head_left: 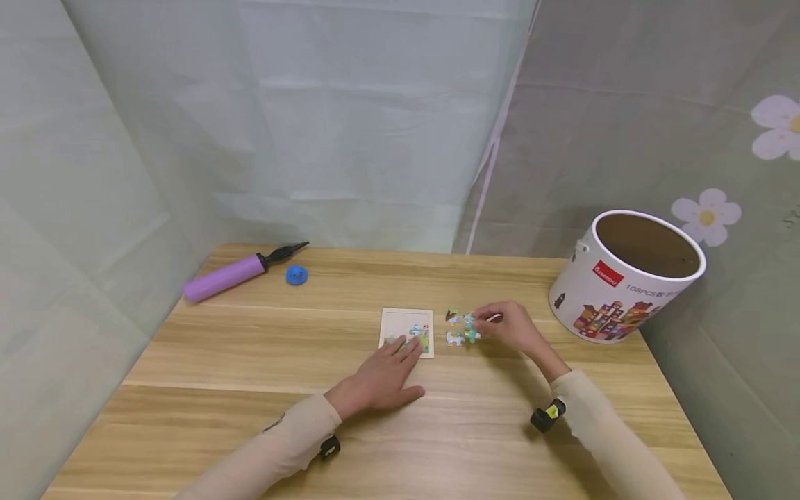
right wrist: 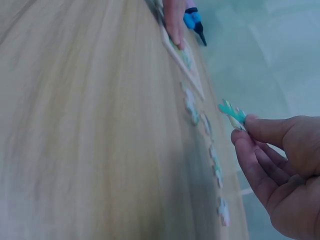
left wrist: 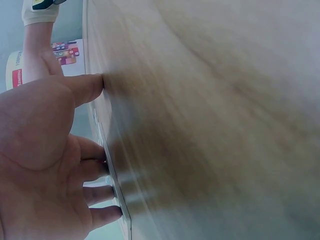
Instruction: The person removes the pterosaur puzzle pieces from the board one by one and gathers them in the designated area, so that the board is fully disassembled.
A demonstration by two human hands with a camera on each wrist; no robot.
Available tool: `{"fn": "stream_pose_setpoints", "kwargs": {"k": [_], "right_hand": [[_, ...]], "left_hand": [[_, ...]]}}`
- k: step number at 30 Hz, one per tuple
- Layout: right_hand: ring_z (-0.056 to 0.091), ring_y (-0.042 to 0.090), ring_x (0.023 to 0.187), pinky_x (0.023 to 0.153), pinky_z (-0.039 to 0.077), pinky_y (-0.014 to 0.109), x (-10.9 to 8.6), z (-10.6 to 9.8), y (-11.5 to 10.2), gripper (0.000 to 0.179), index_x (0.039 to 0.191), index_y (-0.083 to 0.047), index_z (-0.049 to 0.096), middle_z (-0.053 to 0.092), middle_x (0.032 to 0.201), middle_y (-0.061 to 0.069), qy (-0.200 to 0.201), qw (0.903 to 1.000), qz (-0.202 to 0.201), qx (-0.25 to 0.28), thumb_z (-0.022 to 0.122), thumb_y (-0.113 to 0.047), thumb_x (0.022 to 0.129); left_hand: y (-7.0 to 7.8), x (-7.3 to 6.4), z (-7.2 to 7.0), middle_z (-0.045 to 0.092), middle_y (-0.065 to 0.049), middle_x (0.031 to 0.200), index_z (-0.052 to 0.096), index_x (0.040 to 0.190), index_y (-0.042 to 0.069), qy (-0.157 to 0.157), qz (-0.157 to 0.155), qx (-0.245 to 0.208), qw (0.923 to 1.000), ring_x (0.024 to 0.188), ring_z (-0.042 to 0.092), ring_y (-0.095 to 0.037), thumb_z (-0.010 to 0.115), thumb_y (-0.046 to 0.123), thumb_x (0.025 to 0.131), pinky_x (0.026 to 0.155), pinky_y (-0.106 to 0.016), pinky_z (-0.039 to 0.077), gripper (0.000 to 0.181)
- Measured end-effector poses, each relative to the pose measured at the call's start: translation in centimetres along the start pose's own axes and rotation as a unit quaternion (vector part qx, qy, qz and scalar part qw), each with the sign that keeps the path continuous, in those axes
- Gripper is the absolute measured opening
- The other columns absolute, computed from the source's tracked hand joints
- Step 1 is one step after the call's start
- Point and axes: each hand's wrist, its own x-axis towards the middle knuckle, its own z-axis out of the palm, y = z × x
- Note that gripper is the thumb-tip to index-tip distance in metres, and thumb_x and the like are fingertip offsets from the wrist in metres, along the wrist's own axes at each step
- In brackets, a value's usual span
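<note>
A square puzzle board (head_left: 398, 321) lies flat on the wooden table, with a few coloured pieces set along its right and lower parts. My left hand (head_left: 384, 378) rests on its lower part, fingers spread and fairly straight, covering some of the picture. In the right wrist view, my right hand (right wrist: 285, 165) pinches a green and white puzzle piece (right wrist: 232, 112) between thumb and fingertips, raised off the table. Below that hand, several loose puzzle pieces (head_left: 454, 339) lie in a small cluster right of the board.
At the right stands a large white bucket (head_left: 575, 295) with printed blocks on its side. Toward the back left lie a purple hand pump (head_left: 225, 279) with a black nozzle and a small blue round object (head_left: 296, 275). Curtains hang behind the table.
</note>
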Motion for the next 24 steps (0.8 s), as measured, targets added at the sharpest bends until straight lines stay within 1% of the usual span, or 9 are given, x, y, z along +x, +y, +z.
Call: {"fn": "stream_pose_setpoints", "kwargs": {"k": [4,8,14,16,21,24], "right_hand": [[0.073,0.020,0.082,0.069,0.060,0.027,-0.3,0.0,0.6,0.017,0.105,-0.001,0.079,0.076,0.097,0.012,-0.005,1.0000,0.003,-0.005,0.078,-0.011,0.091],[0.073,0.015,0.077,0.065,0.060,0.026,-0.4,0.2,1.3,0.018,0.106,-0.001,0.079,0.076,0.095,0.010,-0.011,0.9997,0.023,-0.003,0.077,-0.012,0.092],[0.071,0.014,0.071,0.063,0.060,0.027,-0.5,0.6,1.6,0.017,0.105,0.000,0.078,0.075,0.092,0.010,-0.011,0.9996,0.025,-0.002,0.078,-0.009,0.090],[0.071,0.014,0.073,0.064,0.060,0.028,-0.5,0.6,1.6,0.016,0.104,-0.001,0.079,0.075,0.092,0.008,-0.010,0.9996,0.020,-0.018,0.078,-0.009,0.090],[0.069,0.014,0.082,0.074,0.058,0.032,-0.3,0.9,2.1,0.012,0.100,-0.008,0.081,0.076,0.091,0.002,0.000,0.9969,0.006,-0.078,0.079,-0.014,0.090],[0.069,0.015,0.085,0.078,0.058,0.037,-0.2,1.0,2.3,0.012,0.099,-0.010,0.082,0.077,0.093,0.001,0.000,0.9957,0.006,-0.092,0.079,-0.016,0.090]], "left_hand": [[0.0,0.0,0.0,0.025,-0.016,0.167,0.030,0.159,-0.001,-0.001,-0.001,0.001,1.0000,0.154,0.023,-0.039,0.051,0.051,0.103,0.124,-0.050,0.024,0.079],[0.0,0.1,0.1,0.024,-0.015,0.168,0.029,0.160,0.000,-0.005,-0.003,0.005,1.0000,0.154,0.022,-0.038,0.050,0.052,0.103,0.124,-0.049,0.024,0.079],[0.0,0.1,0.2,0.023,-0.014,0.168,0.029,0.160,0.001,-0.004,-0.005,0.006,1.0000,0.154,0.022,-0.038,0.049,0.053,0.103,0.124,-0.049,0.023,0.080],[0.0,0.1,0.2,0.023,-0.014,0.168,0.028,0.160,0.001,-0.006,-0.006,0.007,0.9999,0.155,0.021,-0.038,0.049,0.053,0.104,0.125,-0.049,0.023,0.080],[0.1,0.1,0.1,0.022,-0.014,0.168,0.027,0.160,0.001,-0.009,-0.007,0.008,0.9999,0.155,0.021,-0.038,0.048,0.053,0.104,0.125,-0.049,0.023,0.080],[0.0,0.1,0.2,0.022,-0.014,0.169,0.027,0.160,0.001,-0.008,-0.008,0.009,0.9999,0.155,0.020,-0.037,0.047,0.054,0.104,0.125,-0.049,0.023,0.080]]}}
